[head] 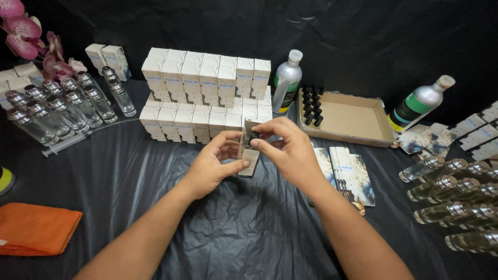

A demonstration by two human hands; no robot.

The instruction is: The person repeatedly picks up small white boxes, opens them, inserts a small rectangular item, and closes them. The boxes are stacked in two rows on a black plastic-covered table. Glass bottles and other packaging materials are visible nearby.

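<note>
1. Both hands meet over the middle of the counter (pixel 249 233), which is draped in black plastic sheeting. The left hand (pixel 210 166) and the right hand (pixel 288 150) are together clamped on a small pale cardboard carton (pixel 250 155), held upright just above the sheeting, its lower flap hanging open.
2. The right hand's fingers (pixel 264 145) pinch the carton's upper part; the left thumb presses its lower side. Something dark shows at the carton's top, but what it is cannot be told.
3. Just beyond the hands, a two-tier stack of white cardboard boxes (pixel 205 93) stands in rows.
4. Far left, a cluster of clear glass bottles with silver caps (pixel 57 106) stands upright, with a clear plastic syringe (pixel 67 142) lying near them.
5. Near left lies a folded orange cloth (pixel 36 228).
6. Right of the hands lie flat printed carton blanks (pixel 350 173); farther off sits a shallow brown cardboard tray (pixel 350 119) holding small black caps (pixel 313 106).
7. Two silver aluminium bottles (pixel 286 80) flank the tray, and more clear glass bottles lying on their sides (pixel 456 202) fill the near right.
</note>
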